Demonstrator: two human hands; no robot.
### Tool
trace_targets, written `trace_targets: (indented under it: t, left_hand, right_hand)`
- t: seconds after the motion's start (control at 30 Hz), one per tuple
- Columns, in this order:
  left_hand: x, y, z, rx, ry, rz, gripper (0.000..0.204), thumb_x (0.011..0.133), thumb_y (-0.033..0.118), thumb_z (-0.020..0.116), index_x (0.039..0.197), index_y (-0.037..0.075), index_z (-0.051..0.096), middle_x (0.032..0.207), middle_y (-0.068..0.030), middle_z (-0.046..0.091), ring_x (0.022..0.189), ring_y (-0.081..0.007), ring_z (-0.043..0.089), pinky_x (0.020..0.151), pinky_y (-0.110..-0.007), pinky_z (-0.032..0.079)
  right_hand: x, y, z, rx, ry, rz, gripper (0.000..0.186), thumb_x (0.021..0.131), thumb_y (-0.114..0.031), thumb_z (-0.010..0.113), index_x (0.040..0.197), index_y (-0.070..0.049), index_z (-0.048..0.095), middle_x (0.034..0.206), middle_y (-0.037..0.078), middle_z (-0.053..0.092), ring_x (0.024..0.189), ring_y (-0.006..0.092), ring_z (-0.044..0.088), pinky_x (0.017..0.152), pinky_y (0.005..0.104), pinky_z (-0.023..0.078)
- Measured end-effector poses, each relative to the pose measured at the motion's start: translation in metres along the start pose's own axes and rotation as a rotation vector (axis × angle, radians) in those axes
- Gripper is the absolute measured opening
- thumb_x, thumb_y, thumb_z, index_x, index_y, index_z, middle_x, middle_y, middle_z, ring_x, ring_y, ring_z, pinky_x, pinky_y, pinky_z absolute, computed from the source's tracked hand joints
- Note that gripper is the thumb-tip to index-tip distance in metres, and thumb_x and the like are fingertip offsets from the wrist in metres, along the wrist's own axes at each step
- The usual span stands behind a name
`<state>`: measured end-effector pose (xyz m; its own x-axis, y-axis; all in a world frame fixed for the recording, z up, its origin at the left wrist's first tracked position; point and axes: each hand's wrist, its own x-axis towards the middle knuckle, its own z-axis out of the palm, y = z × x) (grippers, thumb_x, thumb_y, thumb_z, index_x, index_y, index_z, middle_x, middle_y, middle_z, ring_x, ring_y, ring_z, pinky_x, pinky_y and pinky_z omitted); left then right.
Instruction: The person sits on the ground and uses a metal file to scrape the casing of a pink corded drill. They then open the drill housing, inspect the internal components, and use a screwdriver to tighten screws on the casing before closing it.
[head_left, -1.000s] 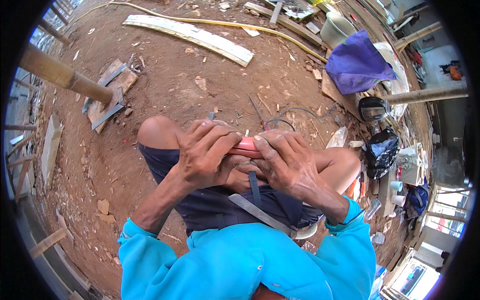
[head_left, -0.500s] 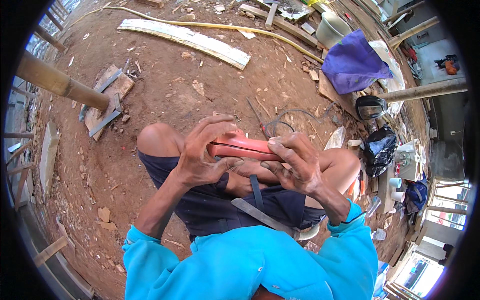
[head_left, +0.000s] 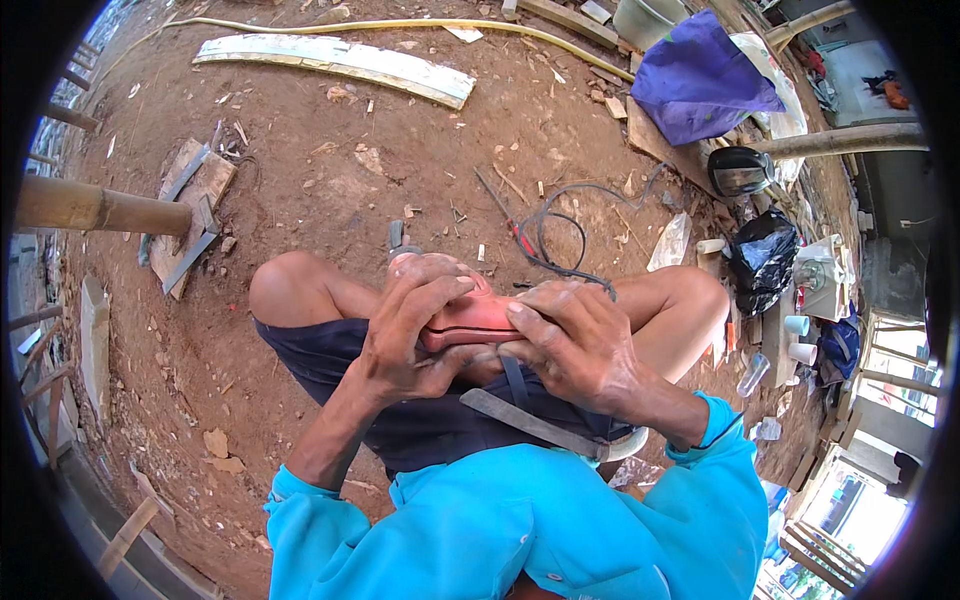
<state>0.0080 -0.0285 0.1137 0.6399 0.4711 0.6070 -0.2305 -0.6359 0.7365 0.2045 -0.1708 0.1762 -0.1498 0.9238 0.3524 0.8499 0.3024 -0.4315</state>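
Note:
Between my two hands, above my crossed legs, is a red plastic tool casing (head_left: 470,316) with a dark seam along it. My left hand (head_left: 410,340) is closed on its left end, fingers over the top and thumb below. My right hand (head_left: 578,348) grips the right end, thumb on the red shell; the fingers partly hide it. A grey part (head_left: 396,234) shows just beyond the casing, but I cannot tell whether it is attached. A grey flat strip (head_left: 520,425) lies across my lap.
A red-handled rod (head_left: 522,236) with looped black cable lies ahead on the dirt. A bamboo post (head_left: 105,208) rises at left. A white board (head_left: 330,65) lies beyond. Purple cloth (head_left: 700,80), a black bag (head_left: 762,258), cups (head_left: 800,351) and scrap wood line the right.
The casing has turned and shifted in my hands. My left fingers, lifted half a second ago, now wrap over it. The view has shifted slightly, showing more ground just ahead.

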Motion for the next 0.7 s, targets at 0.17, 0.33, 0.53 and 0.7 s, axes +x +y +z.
trace_targets:
  t: [0.17,0.33,0.53,0.7]
  left_hand:
    - [0.005,-0.012,0.004,0.026,-0.002,0.039,0.059,0.084,0.036,0.085,0.122,0.0,0.059,0.116,-0.0231,0.067,0.103,-0.0398,0.068,0.092,-0.051,0.049]
    - [0.009,-0.021,0.016,0.097,0.184,0.051,0.069,0.076,0.055,0.087,0.112,0.002,0.06,0.104,-0.0196,0.069,0.091,-0.0367,0.07,0.084,-0.048,0.055]
    - [0.016,-0.016,0.026,0.117,0.379,-0.075,0.082,0.064,0.072,0.085,0.1,0.002,0.064,0.093,-0.0169,0.069,0.094,-0.0327,0.07,0.084,-0.049,0.06]
    - [0.028,-0.011,0.036,-0.001,0.593,-0.186,0.064,0.09,0.065,0.069,0.088,0.001,0.066,0.083,-0.0151,0.066,0.079,-0.0291,0.068,0.075,-0.045,0.06]
  right_hand:
    - [-0.001,0.006,0.007,-0.07,0.038,0.043,0.057,0.076,-0.021,0.082,0.125,0.003,0.064,0.115,0.016,0.067,0.102,0.0326,0.069,0.082,0.0438,0.055]
    - [0.006,0.008,0.022,-0.082,0.108,0.021,0.061,0.076,-0.022,0.081,0.127,0.005,0.062,0.114,0.019,0.067,0.099,0.0332,0.069,0.084,0.0444,0.054]
    - [0.026,0.009,0.02,-0.121,0.146,0.028,0.05,0.089,-0.021,0.076,0.13,0.005,0.06,0.108,0.021,0.067,0.092,0.0381,0.07,0.075,0.0469,0.056]
    - [0.032,0.005,0.024,-0.147,0.156,0.026,0.059,0.078,-0.021,0.079,0.127,0.008,0.063,0.109,0.02,0.067,0.096,0.0353,0.07,0.077,0.0451,0.056]
